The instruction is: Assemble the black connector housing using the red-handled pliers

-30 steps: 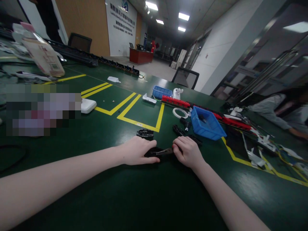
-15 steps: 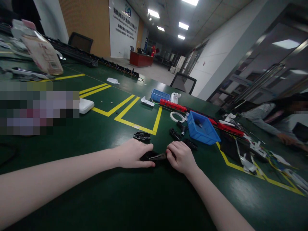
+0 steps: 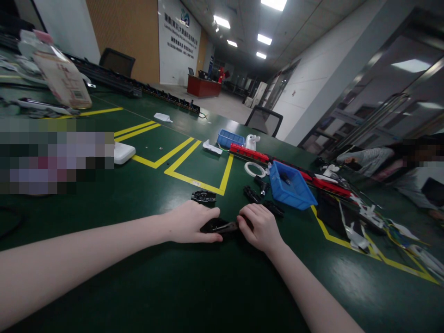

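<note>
- Background: a white wall sign (image 3: 179,39) carries Chinese characters and a line partly readable as "(Nanjing) Big Data Technology"; its smaller lines blur.
- Head view, green tabletop (image 3: 194,286): a black part (image 3: 222,227) lies between the hands, the left hand's (image 3: 192,223) fingers gripping one end, the right hand's (image 3: 260,226) fingers curled closed on the other.
- Just beyond: a ridged black piece (image 3: 203,196) and a blue plastic basket (image 3: 293,186).

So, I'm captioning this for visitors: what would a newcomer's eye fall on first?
Probably the middle, where the left hand grips a dark object and the right hand is at its other end. Next, perhaps, the larger blue bin, beyond the right hand, and the yellow tape on the green table.
</note>
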Motion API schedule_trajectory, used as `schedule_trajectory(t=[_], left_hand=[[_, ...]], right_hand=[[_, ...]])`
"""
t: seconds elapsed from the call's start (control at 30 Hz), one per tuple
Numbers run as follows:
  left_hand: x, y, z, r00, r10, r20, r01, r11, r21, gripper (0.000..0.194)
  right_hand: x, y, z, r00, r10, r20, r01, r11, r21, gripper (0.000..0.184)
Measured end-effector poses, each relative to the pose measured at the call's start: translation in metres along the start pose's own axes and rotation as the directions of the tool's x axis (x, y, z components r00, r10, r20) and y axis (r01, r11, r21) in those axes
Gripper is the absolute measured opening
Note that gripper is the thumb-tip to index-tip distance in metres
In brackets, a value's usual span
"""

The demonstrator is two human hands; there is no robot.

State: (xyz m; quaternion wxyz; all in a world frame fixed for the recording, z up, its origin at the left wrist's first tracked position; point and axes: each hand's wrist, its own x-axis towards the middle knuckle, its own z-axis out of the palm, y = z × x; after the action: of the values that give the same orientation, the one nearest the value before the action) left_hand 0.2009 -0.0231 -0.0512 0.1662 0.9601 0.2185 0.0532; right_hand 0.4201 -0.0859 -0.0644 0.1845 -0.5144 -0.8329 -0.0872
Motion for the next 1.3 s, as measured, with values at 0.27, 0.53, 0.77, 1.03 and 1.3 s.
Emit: schedule_trajectory(t=[0.27,0.53,0.77,1.03,1.3], left_hand=[[0.0007,-0.0016,0.0025,1.0,0.0,-0.013,0.0,1.0,0.014,0.04],[-0.0005,-0.0024,0.0031,1.0,0.024,-0.011,-0.024,1.0,0.008,0.041],[-0.0006,-0.0028,0.0029,0.998,0.052,-0.023,-0.053,0.998,-0.026,0.042],[-0.0005,-0.0044,0.0051,0.997,0.069,-0.032,-0.07,0.997,-0.02,0.042],[-0.0003,-0.0036,0.006,0.998,0.057,-0.035,-0.056,0.998,0.021,0.035]], right_hand=[[-0.0004,0.0024,0.0022,0.999,-0.004,-0.051,0.006,0.999,0.037,0.02],[-0.0018,0.0032,0.0015,0.994,-0.014,-0.111,0.024,0.996,0.091,0.016],[-0.0022,0.0042,0.0022,0.989,-0.003,-0.147,0.02,0.993,0.119,0.015],[-0.0026,0.0039,0.0014,0.989,-0.013,-0.149,0.032,0.992,0.126,0.014],[-0.003,0.0036,0.0006,0.984,-0.011,-0.18,0.034,0.992,0.122,0.015]])
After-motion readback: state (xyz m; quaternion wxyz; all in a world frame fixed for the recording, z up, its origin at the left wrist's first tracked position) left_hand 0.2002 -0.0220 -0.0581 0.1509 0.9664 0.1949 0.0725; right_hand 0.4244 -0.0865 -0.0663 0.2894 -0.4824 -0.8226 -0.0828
